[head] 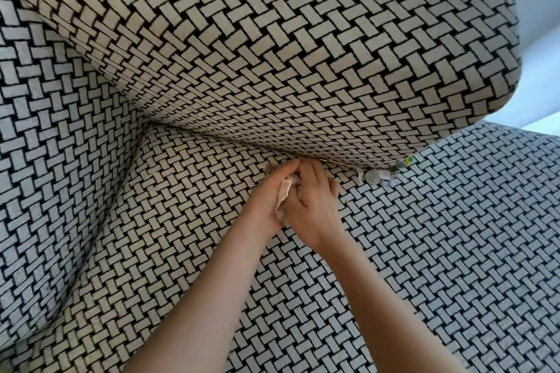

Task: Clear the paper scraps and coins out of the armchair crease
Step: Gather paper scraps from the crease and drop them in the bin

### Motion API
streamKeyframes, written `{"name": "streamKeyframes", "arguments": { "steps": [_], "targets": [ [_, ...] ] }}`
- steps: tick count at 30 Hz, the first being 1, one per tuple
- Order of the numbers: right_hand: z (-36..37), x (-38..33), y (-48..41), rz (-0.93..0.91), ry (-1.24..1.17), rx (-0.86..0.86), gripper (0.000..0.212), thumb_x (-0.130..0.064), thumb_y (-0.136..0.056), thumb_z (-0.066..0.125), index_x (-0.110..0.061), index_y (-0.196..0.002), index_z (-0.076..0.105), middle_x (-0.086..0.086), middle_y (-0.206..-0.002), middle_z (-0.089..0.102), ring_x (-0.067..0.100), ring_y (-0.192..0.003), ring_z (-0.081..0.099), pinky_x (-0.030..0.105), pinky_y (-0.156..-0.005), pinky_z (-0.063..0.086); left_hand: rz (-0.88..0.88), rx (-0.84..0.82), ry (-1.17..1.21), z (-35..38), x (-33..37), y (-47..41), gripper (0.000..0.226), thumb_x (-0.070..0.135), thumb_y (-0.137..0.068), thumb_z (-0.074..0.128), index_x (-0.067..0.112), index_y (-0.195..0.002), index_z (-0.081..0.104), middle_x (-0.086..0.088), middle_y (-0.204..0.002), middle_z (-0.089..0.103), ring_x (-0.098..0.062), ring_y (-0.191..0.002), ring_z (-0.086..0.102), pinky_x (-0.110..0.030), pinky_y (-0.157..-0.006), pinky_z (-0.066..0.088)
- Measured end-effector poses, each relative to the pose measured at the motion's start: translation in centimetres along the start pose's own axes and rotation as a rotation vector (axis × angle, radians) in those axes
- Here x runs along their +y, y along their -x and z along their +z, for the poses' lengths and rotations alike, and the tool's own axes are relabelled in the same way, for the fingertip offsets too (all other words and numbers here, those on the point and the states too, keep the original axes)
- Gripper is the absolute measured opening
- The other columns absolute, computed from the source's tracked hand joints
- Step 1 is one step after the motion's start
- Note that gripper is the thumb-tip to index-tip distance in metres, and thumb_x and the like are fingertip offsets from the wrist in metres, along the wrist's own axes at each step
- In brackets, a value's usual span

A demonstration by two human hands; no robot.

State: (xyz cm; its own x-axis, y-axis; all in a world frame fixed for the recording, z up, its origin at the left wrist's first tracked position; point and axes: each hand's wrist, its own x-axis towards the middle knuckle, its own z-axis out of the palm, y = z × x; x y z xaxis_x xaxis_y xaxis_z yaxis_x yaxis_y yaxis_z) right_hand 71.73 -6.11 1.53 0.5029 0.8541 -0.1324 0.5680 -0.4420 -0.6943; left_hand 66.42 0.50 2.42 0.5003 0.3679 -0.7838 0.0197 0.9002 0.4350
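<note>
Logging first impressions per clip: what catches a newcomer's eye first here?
The black-and-cream basket-weave armchair fabric fills the view. Mid-frame at the crease, the left hand grips a crumpled white paper scrap, the right hand against it. Further right a round silver coin lies among paper bits.

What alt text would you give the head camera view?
A left hand and right hand grip a crumpled pale paper scrap at the seat crease of a black-and-cream woven-pattern fabric armchair. Right of them, a round silver coin and small paper bits lie in the crease.
</note>
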Motion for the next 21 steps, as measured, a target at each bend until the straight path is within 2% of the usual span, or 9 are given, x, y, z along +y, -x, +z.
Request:
{"name": "streamKeyframes", "arguments": {
  "steps": [3,5,7,9,11,14,17,19,21],
  "targets": [
    [-0.5,0.8,0.3,0.213,-0.298,0.125,0.044,-0.037,-0.088,0.033,-0.015,-0.119,0.054,-0.004,-0.109,0.052,0.001,-0.091,0.049,0.009,-0.080,0.037,0.069,0.226,-0.118,-1.5,1.0,-0.5,0.004,0.019,-0.080,0.068,0.019,-0.080,0.064,0.000,-0.076,0.062,-0.011,-0.058,0.056,-0.019,-0.047,0.043],
    [-0.7,1.9,-0.4,0.352,-0.210,0.171,0.037,-0.021,-0.093,0.036,-0.016,-0.127,0.052,0.000,-0.091,0.055,0.011,-0.075,0.049,0.016,-0.059,0.037,0.196,0.355,-0.256,-2.2,1.8,-0.5,0.010,0.013,-0.078,0.070,0.019,-0.074,0.063,0.001,-0.070,0.061,-0.011,-0.058,0.055,-0.019,-0.048,0.044],
    [-0.6,2.5,-1.6,0.355,0.003,0.053,0.045,-0.014,-0.092,0.038,-0.020,-0.136,0.042,0.004,-0.075,0.054,0.019,-0.066,0.048,0.025,-0.052,0.034,0.363,0.356,-0.480,-2.3,2.0,-0.8,0.009,0.010,-0.076,0.072,0.016,-0.079,0.066,0.004,-0.070,0.062,-0.010,-0.057,0.056,-0.022,-0.053,0.050],
    [-0.4,2.3,-3.0,0.340,0.128,0.004,0.041,-0.018,-0.094,0.038,-0.020,-0.135,0.044,0.008,-0.078,0.061,0.024,-0.070,0.054,0.028,-0.054,0.039,0.458,0.338,-0.721,-1.7,1.8,-0.9,0.015,0.015,-0.074,0.075,0.016,-0.086,0.066,0.007,-0.072,0.061,-0.007,-0.058,0.058,-0.023,-0.059,0.052],
    [-0.1,2.0,-4.0,0.324,0.232,0.001,0.031,-0.022,-0.096,0.038,-0.017,-0.121,0.055,0.008,-0.094,0.066,0.025,-0.084,0.059,0.031,-0.066,0.047,0.495,0.319,-0.910,-1.2,1.3,-1.4,0.020,0.021,-0.073,0.077,0.017,-0.088,0.065,0.008,-0.073,0.061,-0.005,-0.060,0.056,-0.016,-0.057,0.048],
    [-0.1,2.3,-4.3,0.276,0.278,0.013,0.027,-0.024,-0.096,0.041,-0.019,-0.111,0.063,0.003,-0.101,0.067,0.022,-0.088,0.059,0.025,-0.066,0.043,0.567,0.365,-1.099,-1.0,0.8,-2.3,0.018,0.022,-0.078,0.072,0.010,-0.091,0.068,0.001,-0.079,0.065,-0.011,-0.068,0.059,-0.014,-0.056,0.040],
    [-0.6,3.1,-3.6,0.309,0.156,0.139,0.022,-0.023,-0.093,0.052,-0.019,-0.108,0.067,0.001,-0.117,0.061,0.017,-0.098,0.057,0.020,-0.065,0.031,0.573,0.391,-1.171,-0.8,0.6,-2.7,0.015,0.019,-0.086,0.063,0.007,-0.094,0.069,-0.008,-0.087,0.070,-0.020,-0.077,0.065,-0.022,-0.060,0.045],
    [-0.8,3.5,-3.2,0.343,0.131,0.166,0.017,-0.017,-0.091,0.055,-0.016,-0.101,0.069,0.001,-0.123,0.055,0.015,-0.102,0.051,0.018,-0.064,0.025,0.553,0.366,-1.193,-0.7,0.8,-2.5,0.015,0.016,-0.089,0.059,0.007,-0.095,0.069,-0.008,-0.089,0.069,-0.017,-0.069,0.062,-0.019,-0.053,0.045],
    [-1.2,3.7,-2.8,0.358,0.053,0.198,0.015,-0.011,-0.090,0.056,-0.014,-0.095,0.069,0.000,-0.121,0.053,0.013,-0.100,0.049,0.017,-0.068,0.032,0.530,0.324,-1.106,-0.9,1.2,-2.5,0.016,0.015,-0.088,0.059,0.005,-0.098,0.067,-0.006,-0.089,0.068,-0.009,-0.057,0.054,-0.010,-0.042,0.040]
  ]
}}
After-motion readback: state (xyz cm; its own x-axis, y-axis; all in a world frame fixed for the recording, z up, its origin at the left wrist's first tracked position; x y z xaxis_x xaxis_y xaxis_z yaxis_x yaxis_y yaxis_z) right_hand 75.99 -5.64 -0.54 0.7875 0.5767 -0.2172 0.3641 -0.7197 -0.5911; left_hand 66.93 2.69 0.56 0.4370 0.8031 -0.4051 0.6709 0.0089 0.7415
